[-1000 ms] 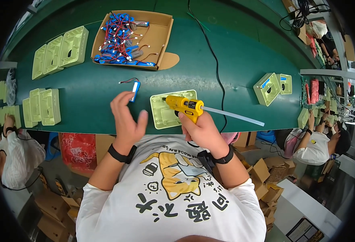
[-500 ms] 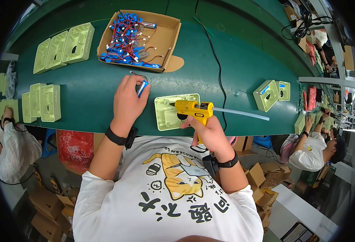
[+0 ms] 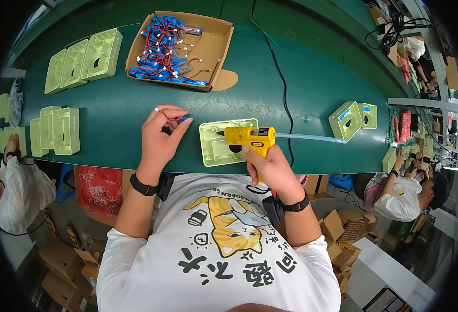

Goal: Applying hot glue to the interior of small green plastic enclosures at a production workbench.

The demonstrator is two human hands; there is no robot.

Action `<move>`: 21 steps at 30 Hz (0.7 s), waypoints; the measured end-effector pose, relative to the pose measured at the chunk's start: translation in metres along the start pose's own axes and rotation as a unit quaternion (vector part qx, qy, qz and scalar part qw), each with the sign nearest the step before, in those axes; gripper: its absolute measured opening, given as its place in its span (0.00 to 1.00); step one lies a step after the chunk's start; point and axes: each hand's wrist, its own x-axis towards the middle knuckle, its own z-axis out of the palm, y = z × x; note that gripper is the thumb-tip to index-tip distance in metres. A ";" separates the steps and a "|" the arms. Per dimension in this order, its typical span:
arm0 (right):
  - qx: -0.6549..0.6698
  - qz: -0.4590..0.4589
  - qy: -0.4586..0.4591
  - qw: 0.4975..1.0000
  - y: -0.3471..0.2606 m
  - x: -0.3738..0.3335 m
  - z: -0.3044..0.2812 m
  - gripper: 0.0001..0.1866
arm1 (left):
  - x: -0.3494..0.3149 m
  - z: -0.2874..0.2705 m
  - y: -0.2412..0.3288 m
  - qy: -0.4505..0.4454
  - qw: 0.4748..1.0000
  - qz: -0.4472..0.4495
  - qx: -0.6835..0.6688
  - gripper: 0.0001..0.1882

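Observation:
My left hand (image 3: pixel 160 136) is closed on a small blue battery (image 3: pixel 182 119) with thin red and black wires and a white plug. It hovers over the table left of a pale green plastic housing (image 3: pixel 206 152), and the fingers cover most of the battery. My right hand (image 3: pixel 271 169) grips a yellow hot glue gun (image 3: pixel 249 137) by its handle. A long translucent glue stick (image 3: pixel 312 138) sticks out of the gun's back. The dark nozzle points left, over the open housing, whose inner ribs show; whether it touches the inside I cannot tell.
Behind lies a cardboard tray (image 3: pixel 213 52) of wired blue batteries (image 3: pixel 158 65). Several green housings (image 3: pixel 101 52) stand at the left; two housings (image 3: pixel 343 122) with blue pieces inside are at the right. A black cable (image 3: pixel 281 78) crosses the green table (image 3: pixel 322 78). Other people work at both sides.
My left hand has shifted slightly left and turned the battery, so less of it shows between the fingers. The glue gun stays nearly in place over the housing.

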 end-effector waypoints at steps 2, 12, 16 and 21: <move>0.014 -0.019 0.017 1.000 0.002 -0.007 -0.003 0.16 | 0.000 -0.002 0.005 0.016 1.000 0.019 -0.001 0.12; -0.082 -0.119 0.141 0.979 0.050 -0.022 0.000 0.14 | -0.010 0.052 0.033 -0.046 0.990 0.123 -0.051 0.14; -0.194 -0.217 0.181 0.940 0.057 -0.019 0.006 0.10 | -0.009 0.061 0.023 -0.041 0.979 0.198 -0.006 0.14; -0.245 -0.261 0.194 0.913 0.056 -0.017 0.008 0.09 | -0.013 0.062 0.017 -0.048 0.972 0.228 0.010 0.16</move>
